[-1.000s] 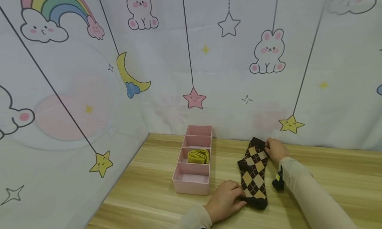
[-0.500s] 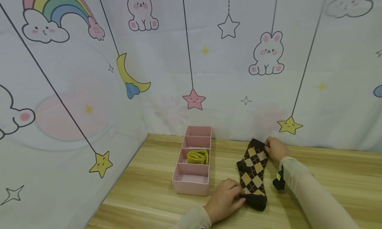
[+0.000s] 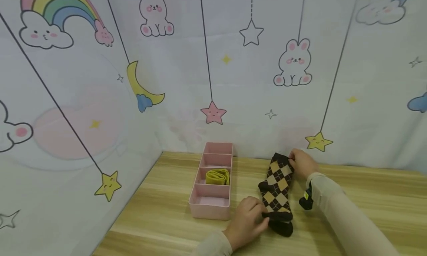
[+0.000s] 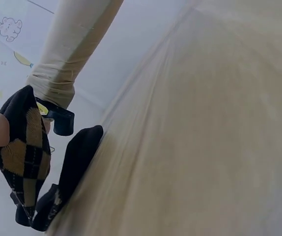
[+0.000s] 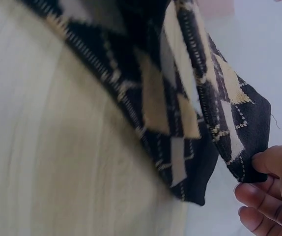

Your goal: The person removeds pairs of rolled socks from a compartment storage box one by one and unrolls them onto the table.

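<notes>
A pair of dark argyle socks (image 3: 276,181) with tan and yellow diamonds lies lengthwise on the table, one over the other. My left hand (image 3: 246,220) pinches the upper sock at its near black end, raised off the lower sock, whose black end (image 3: 281,228) shows beneath. At the far end my right hand (image 3: 304,165) pinches the upper sock's corner. In the right wrist view, that pinched black end (image 5: 256,115) stands apart from the lower sock (image 5: 180,162), with thumb and fingers on it. In the left wrist view, the lifted sock (image 4: 28,152) hangs from the left thumb.
Left of the socks stands a pink divided box (image 3: 210,211), with a rolled yellow-green cloth item (image 3: 217,177) in one compartment. A printed white curtain (image 3: 243,130) borders the wooden table (image 3: 160,207) at the back and left. A black wrist device (image 3: 305,199) is on the right wrist.
The upper sock's near end has come up off the lower one in my left hand, uncovering the lower black end. The right hand keeps its pinch at the far end. The view has shifted slightly.
</notes>
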{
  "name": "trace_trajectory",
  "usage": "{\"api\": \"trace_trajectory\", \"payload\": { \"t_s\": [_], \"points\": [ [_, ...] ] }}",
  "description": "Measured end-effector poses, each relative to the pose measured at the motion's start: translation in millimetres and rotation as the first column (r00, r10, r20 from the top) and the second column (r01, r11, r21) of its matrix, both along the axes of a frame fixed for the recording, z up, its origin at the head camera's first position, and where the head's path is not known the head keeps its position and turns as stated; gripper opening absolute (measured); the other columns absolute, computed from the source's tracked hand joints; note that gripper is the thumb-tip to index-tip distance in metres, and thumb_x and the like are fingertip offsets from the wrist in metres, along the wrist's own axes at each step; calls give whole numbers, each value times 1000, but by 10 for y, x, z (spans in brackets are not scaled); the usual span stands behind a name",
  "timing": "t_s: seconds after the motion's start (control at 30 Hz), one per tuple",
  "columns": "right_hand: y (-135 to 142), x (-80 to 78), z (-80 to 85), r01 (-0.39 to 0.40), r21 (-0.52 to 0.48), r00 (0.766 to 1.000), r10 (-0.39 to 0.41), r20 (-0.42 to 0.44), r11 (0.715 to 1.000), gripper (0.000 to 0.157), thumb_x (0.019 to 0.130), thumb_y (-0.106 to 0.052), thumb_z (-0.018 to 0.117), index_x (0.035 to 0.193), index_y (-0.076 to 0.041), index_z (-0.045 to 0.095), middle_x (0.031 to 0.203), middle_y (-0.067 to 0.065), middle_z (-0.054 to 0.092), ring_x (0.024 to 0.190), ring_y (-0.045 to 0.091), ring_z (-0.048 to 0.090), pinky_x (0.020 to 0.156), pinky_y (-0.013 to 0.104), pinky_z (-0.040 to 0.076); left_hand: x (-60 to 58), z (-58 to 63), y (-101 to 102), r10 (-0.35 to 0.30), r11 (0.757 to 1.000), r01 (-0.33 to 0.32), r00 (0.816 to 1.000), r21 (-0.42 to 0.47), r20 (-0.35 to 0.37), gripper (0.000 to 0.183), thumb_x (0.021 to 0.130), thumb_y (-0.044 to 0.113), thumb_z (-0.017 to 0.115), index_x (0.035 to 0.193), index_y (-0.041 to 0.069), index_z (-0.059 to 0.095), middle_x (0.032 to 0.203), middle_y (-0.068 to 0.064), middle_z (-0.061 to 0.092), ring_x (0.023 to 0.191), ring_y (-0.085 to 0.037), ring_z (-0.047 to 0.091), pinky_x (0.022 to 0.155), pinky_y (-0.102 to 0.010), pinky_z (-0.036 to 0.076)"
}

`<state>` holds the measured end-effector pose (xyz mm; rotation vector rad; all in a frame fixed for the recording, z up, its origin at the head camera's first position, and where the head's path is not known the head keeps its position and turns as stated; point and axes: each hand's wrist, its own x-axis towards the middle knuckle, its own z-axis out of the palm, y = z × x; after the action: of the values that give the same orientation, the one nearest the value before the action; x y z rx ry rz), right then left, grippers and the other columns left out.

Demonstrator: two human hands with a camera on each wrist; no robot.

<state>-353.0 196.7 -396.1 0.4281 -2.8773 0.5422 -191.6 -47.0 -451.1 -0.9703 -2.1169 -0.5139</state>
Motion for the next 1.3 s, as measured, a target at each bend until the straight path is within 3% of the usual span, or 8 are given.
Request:
{"api": "trace_trajectory", "payload": {
  "t_s": [0.17, 0.4, 0.6, 0.73, 0.87, 1.03, 1.3],
  "points": [
    [-102, -13, 44, -5, -18, 1000, 5, -11, 1000, 9, 94, -8, 57, 95, 0, 59, 91, 17, 65, 73, 23, 60, 65, 38, 50, -9, 82, -26, -6, 999, 4, 999, -43, -51, 20, 72, 21, 77, 85, 17, 62, 90, 8, 62, 87, -6, 58, 88, -17, 47],
    [-249, -17, 22, -11, -39, 999, 9, -33, 999, 9, 94, -9, 58, 96, -1, 59, 92, 15, 65, 73, 22, 60, 64, 37, 51, -33, 175, -82, -24, 994, 3, 983, -114, -184, 20, 68, 23, 77, 81, 20, 62, 84, 10, 61, 80, -5, 57, 82, -17, 47],
    [-387, -15, -9, -21, -62, 1000, 20, -12, 998, 10, 94, -10, 58, 98, -1, 59, 91, 14, 65, 71, 20, 60, 65, 37, 52, 29, 200, -215, 8, 991, -23, 993, -133, -114, 20, 70, 23, 77, 82, 20, 61, 83, 10, 59, 80, -5, 54, 78, -17, 46],
    [-471, -19, -37, -23, -73, 1000, 24, 12, 997, 10, 95, -11, 58, 99, -2, 59, 90, 12, 64, 68, 16, 58, 62, 34, 51, 65, 220, -286, 44, 980, -67, 991, -189, -124, 19, 71, 26, 76, 82, 20, 61, 83, 10, 58, 80, -5, 54, 79, -19, 46],
    [-562, -19, -74, -34, -63, 999, 35, 9, 997, 8, 95, -12, 59, 97, -4, 59, 90, 10, 65, 70, 16, 58, 62, 33, 50, 80, 245, -354, 72, 949, -111, 988, -294, -140, 17, 74, 28, 72, 83, 22, 60, 83, 10, 57, 82, -6, 54, 84, -23, 47],
    [-672, -32, -120, -26, -51, 1000, 25, -11, 998, 7, 93, -12, 61, 96, -5, 61, 90, 9, 65, 72, 18, 59, 64, 34, 51, 102, 290, -422, 104, 889, -142, 988, -435, -111, 13, 78, 30, 69, 84, 23, 59, 83, 10, 58, 85, -7, 55, 90, -28, 47],
    [-713, -68, -225, 14, -52, 999, -12, 48, 999, 8, 93, -14, 62, 96, -8, 60, 91, 6, 65, 69, 15, 58, 61, 32, 50, 114, 350, -478, 109, 835, -119, 993, -537, -51, 11, 74, 28, 69, 79, 24, 60, 76, 11, 58, 79, -7, 56, 87, -27, 45]
  ]
}}
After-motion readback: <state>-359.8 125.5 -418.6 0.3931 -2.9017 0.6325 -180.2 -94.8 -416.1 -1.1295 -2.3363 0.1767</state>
